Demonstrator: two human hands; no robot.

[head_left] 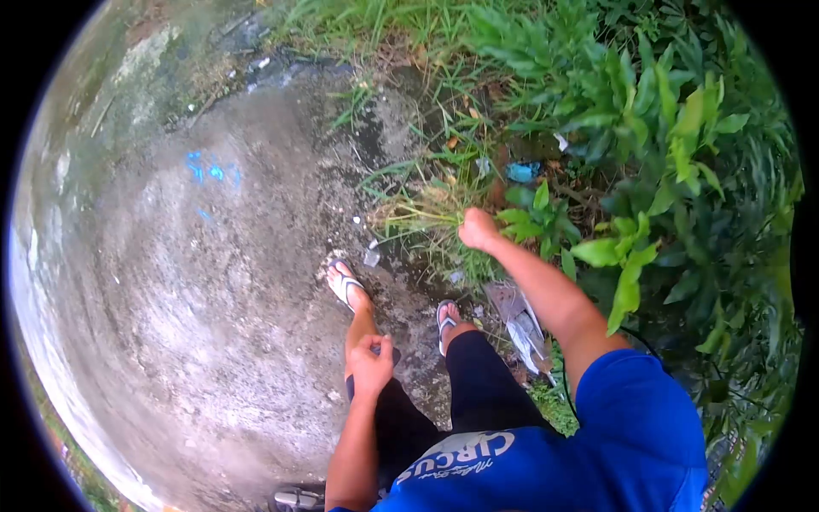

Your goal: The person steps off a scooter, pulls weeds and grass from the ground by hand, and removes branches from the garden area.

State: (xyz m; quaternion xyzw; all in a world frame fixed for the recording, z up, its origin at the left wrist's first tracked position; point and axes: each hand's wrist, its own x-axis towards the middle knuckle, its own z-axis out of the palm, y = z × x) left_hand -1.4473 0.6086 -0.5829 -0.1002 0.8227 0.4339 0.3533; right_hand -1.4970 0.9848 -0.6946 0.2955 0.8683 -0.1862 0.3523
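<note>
My right hand [479, 229] is closed around a bunch of pulled grass [418, 213], whose pale stems and roots stick out to the left over the edge of the concrete. Green weeds grow right beneath and around that hand. In front of my left thigh, my left hand [372, 365] is held with its fingers curled in. Whatever may lie inside those fingers is hidden from me. My feet, in flip-flops [345, 286], stand on the concrete near the grass.
Rough concrete ground [213, 299] spreads out on the left, with blue paint marks [213, 171]. Leafy bushes [665, 154] crowd the right side. A blue wrapper [523, 171] and a crumpled plastic piece [522, 328] lie among the weeds. A metallic object [299, 497] shows at the bottom edge.
</note>
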